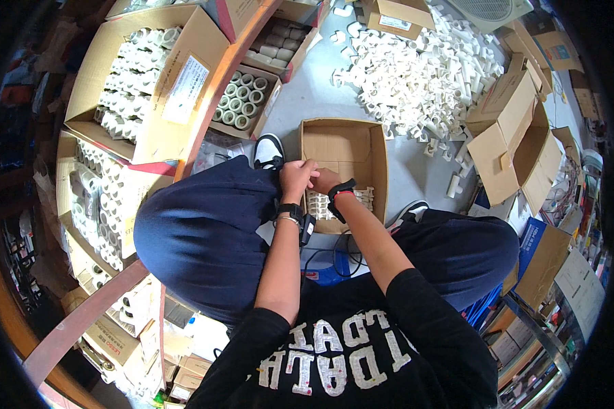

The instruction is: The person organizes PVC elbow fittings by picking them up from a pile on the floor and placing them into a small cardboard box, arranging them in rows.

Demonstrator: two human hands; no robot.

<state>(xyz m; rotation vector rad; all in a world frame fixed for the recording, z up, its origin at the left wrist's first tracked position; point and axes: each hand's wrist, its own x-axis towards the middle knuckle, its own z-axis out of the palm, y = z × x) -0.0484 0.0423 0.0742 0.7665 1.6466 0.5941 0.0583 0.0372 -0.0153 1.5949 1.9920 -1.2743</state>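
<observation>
An open cardboard box point(344, 125) stands on the floor between my feet, with rows of white plastic pipe fittings point(318, 205) in its near end. My left hand point(297, 176) is over the box's left wall, its fingers bent. Touching or nearly touching it, my right hand point(326, 180) reaches over the box from the right, above the fittings. Whether either hand holds something small between the fingers is hidden. Black bands circle both wrists.
A large heap of loose white pipe fittings point(414, 76) lies on the floor at the upper right. Beside it stands an open cardboard box point(496, 153). On the left, a shelf beam point(210, 107) passes near boxes packed with fittings point(133, 82). A black cable point(332, 250) runs below the near box.
</observation>
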